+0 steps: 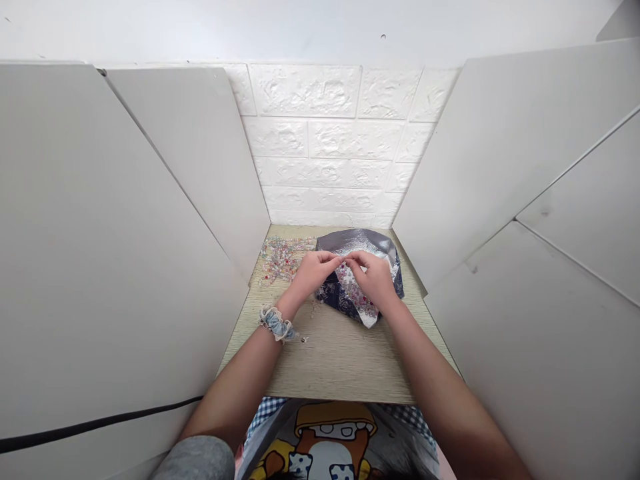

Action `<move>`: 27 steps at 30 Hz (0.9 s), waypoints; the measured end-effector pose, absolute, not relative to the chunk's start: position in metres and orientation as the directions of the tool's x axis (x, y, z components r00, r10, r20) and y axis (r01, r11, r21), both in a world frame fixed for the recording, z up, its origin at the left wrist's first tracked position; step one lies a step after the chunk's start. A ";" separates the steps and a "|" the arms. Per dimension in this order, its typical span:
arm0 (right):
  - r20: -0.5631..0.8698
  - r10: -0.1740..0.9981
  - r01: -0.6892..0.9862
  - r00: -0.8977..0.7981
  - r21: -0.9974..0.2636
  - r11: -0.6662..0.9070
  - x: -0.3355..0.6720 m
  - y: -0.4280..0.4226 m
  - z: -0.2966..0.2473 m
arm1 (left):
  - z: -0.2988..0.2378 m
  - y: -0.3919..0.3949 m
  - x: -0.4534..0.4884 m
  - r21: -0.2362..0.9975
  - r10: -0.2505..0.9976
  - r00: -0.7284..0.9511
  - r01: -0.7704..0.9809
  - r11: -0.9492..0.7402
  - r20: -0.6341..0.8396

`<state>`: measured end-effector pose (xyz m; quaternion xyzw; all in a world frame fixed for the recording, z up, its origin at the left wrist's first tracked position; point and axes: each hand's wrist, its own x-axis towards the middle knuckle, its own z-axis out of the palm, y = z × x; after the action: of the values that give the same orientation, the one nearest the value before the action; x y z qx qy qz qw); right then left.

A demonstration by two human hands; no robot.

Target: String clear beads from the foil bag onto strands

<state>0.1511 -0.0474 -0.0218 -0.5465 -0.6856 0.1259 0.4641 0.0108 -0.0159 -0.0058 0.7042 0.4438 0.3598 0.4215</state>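
Note:
My left hand (317,268) and my right hand (371,275) meet fingertip to fingertip, both pinched closed. Whatever is between the fingers is too small to make out. Right below them lies an open bag (333,297) with a dark blue patterned outside and a shiny silver lining. Loose pink, purple and clear beads (353,288) fill its near part, partly covered by my right hand. To the left of my left hand, strands of multicoloured beads (281,260) are spread on the table.
The narrow wooden table (345,367) ends at a white brick-patterned wall (330,140). Pale panels (190,147) rise close on both sides. A small bead-like piece (305,340) lies near my left wrist. A black cable (100,423) runs at the lower left.

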 end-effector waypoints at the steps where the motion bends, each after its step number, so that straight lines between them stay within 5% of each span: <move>1: 0.492 0.871 0.641 0.023 -0.676 0.364 0.151 -0.047 -0.022 | -0.006 -0.016 0.011 0.916 0.929 0.345 0.314 -0.248 0.133; 15: 0.504 0.863 0.624 -0.042 -0.661 0.417 0.148 -0.047 -0.023 | -0.007 -0.014 0.009 0.917 0.926 0.356 0.312 -0.249 0.130; 27: 0.372 0.924 0.371 0.085 -0.873 0.317 0.149 -0.045 -0.023 | 0.004 -0.019 0.008 0.963 0.930 0.367 0.244 -0.115 0.019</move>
<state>0.1493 -0.0453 -0.0228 -0.5206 -0.6223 0.2655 0.5208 0.0082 -0.0188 0.0043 0.6617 0.4434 0.3463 0.4956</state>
